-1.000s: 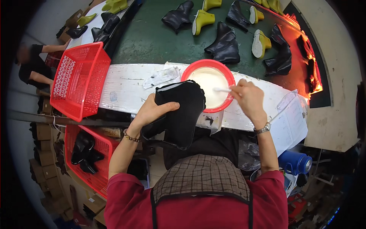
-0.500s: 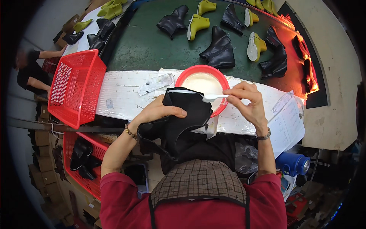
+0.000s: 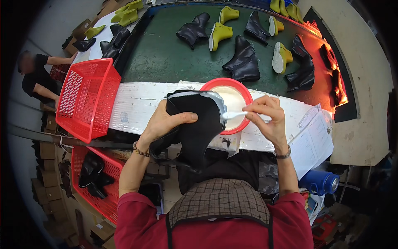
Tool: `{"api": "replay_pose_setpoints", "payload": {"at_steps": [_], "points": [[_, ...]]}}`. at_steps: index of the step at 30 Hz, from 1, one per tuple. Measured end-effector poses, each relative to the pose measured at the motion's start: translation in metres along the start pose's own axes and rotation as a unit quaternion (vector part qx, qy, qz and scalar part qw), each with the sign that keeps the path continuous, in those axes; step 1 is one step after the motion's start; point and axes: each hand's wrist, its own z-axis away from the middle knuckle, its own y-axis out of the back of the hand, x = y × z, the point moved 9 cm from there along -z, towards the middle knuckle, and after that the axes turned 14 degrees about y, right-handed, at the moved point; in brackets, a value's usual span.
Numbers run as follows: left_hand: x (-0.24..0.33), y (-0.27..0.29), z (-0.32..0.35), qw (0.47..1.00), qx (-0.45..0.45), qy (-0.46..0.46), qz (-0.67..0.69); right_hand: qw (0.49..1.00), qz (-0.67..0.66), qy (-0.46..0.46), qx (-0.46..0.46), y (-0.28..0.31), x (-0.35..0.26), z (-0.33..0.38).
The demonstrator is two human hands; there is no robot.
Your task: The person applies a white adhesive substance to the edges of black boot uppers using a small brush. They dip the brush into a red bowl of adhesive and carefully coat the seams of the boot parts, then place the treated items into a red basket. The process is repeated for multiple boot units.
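Note:
My left hand grips a black boot upper, its thumb lying across the dark inner face. A wet whitish coating runs along the upper's far and right edges. Pinched in the fingers of my right hand is a small white brush, toothbrush-like, its head touching the coated right edge. Just behind the upper stands a red bowl of creamy white liquid, partly covered by the upper and the brush.
Black boots and yellow-green shoe lasts lie on the green conveyor belt, with a glowing heater at right. Red baskets stand left, near another person. Papers and a blue flask are at right.
The brush has moved down along the upper's right edge, and the white coating now covers more of that edge. Boots and lasts on the belt appear slightly lower in view.

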Motion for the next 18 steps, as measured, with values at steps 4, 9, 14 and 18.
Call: {"api": "replay_pose_setpoints", "payload": {"at_steps": [4,9,14,18], "points": [[-0.014,-0.014,0.003,0.997,-0.039,0.049,-0.048,0.999,0.010,0.039,-0.011,-0.010,0.004,-0.025],[-0.010,-0.004,0.006,0.989,0.034,0.057,-0.130,0.997,-0.030,0.066,0.015,-0.019,0.002,-0.047],[0.012,0.071,-0.010,0.952,0.219,-0.106,-0.189,0.983,0.138,-0.077,-0.092,-0.011,0.043,-0.008],[-0.038,0.127,-0.035,0.902,0.325,-0.128,-0.254,0.949,0.265,-0.045,-0.164,-0.035,0.050,0.019]]}}
